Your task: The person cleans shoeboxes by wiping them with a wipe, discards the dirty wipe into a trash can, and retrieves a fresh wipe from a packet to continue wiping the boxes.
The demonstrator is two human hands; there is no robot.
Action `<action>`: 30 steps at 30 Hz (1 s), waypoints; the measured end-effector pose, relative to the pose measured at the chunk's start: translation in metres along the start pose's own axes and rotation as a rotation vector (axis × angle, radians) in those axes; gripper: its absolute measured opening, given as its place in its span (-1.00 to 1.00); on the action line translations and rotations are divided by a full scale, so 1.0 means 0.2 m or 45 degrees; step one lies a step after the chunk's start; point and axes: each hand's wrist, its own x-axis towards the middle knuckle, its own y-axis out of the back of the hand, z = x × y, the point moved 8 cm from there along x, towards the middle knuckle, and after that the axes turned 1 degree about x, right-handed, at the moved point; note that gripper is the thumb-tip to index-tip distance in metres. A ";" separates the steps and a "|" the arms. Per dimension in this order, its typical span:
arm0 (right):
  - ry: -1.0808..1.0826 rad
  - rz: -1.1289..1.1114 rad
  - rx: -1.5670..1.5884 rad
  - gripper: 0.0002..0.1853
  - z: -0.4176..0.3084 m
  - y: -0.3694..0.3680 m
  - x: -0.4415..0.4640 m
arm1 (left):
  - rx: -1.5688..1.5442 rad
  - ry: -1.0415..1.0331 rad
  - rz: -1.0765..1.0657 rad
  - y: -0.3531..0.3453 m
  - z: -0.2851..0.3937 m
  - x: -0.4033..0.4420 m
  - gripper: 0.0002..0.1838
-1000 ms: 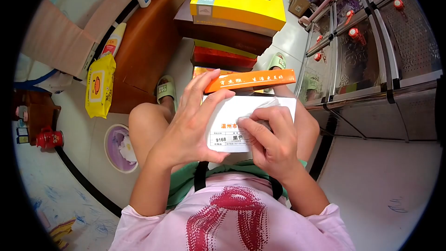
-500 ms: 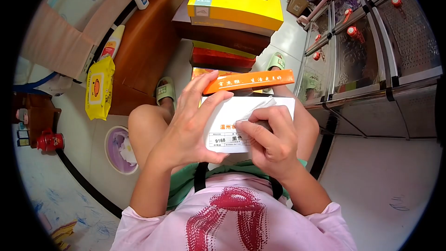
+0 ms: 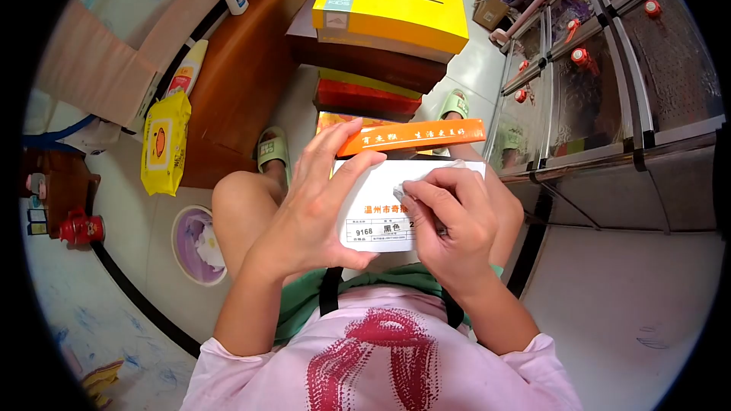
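My left hand (image 3: pixel 308 205) grips the left side of a box whose white end (image 3: pixel 373 183) faces me, with a printed label and orange lettering. The box's orange lid edge (image 3: pixel 426 134) shows above the white panel. Against that panel, the fingers of my right hand (image 3: pixel 457 221) are pinched on a crumpled white wipe, of which only a small part shows. The right part of the label is hidden behind this hand.
Beyond the box stand a yellow shoebox (image 3: pixel 392 4) on darker boxes and a red box (image 3: pixel 365 97). A yellow wipes pack (image 3: pixel 164 144) and a purple bin (image 3: pixel 196 247) are at left. Clear-fronted cabinets (image 3: pixel 586 84) stand at right.
My right hand has shifted slightly right over the white panel, uncovering more of the lettering. Less of the wipe shows. My left hand keeps its grip on the box.
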 end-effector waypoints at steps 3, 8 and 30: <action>0.046 0.032 -0.060 -0.73 -0.01 -0.04 0.00 | -0.010 0.004 0.006 0.00 -0.01 0.00 0.05; 0.177 -0.027 0.001 -0.71 -0.09 -0.11 0.02 | -0.014 -0.010 0.013 0.01 0.00 0.00 0.05; 0.023 0.051 -0.079 -0.75 0.01 0.00 0.00 | -0.017 0.032 0.010 0.01 -0.01 0.00 0.07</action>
